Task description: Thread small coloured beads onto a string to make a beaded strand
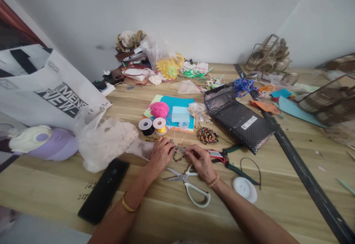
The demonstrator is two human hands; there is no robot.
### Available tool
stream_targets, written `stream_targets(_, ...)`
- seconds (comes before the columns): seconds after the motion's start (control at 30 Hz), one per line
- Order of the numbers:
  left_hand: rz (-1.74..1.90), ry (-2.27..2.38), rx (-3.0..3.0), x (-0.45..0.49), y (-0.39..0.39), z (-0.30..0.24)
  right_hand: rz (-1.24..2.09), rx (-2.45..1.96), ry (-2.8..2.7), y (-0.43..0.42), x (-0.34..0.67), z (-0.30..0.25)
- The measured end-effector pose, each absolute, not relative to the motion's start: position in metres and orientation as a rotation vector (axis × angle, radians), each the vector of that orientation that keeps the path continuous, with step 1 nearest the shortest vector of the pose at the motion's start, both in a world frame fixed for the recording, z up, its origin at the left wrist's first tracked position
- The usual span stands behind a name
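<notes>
A loop of small multicoloured beads (179, 158) lies on the wooden table between my hands. My left hand (161, 152) is closed, its fingertips on the left side of this bead strand. From the right, my right hand (202, 161) pinches at the strand's other side; a small silvery piece shows at its fingertips, too small to name. Just below the hands lie white-handled scissors (184, 178) with their blades apart. A coiled string of beads (208, 135) rests beyond my right hand. Red and green-handled pliers (226, 158) are beside that hand.
Black (146, 126) and yellow thread spools (159, 125) stand behind my left hand, near pink yarn (159, 109). A phone (104, 190) and plastic bag (104, 140) lie left. Right are a black bubble mailer (241, 116) and white spool (244, 189).
</notes>
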State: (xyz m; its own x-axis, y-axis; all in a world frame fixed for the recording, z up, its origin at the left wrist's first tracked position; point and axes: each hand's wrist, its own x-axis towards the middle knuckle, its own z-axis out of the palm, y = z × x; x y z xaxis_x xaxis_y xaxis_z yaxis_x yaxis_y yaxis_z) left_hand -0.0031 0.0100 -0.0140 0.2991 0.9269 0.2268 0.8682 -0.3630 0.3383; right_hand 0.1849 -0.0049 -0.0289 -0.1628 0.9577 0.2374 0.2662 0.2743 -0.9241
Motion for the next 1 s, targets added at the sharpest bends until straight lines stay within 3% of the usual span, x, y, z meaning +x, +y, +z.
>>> stream_targets(0.23,0.49,1.718,2.461,0.0,0.008,-0.009,0.943,-1.141,-1.63,-0.005,0.184,-0.027)
stream_targets(0.67,0.709,1.622,2.298,-0.004,0.011,-0.01,0.972,-1.143,-1.615,-0.005,0.182,-0.028)
stream_targets(0.87,1.041,1.488,1.981,-0.005,0.012,-0.002,1.022,-1.113,-1.623,-0.004,0.182,-0.024)
stream_targets(1.0,1.035,1.411,1.497,-0.003,0.012,0.002,1.11,-1.087,-1.581,-0.002,0.182,-0.024)
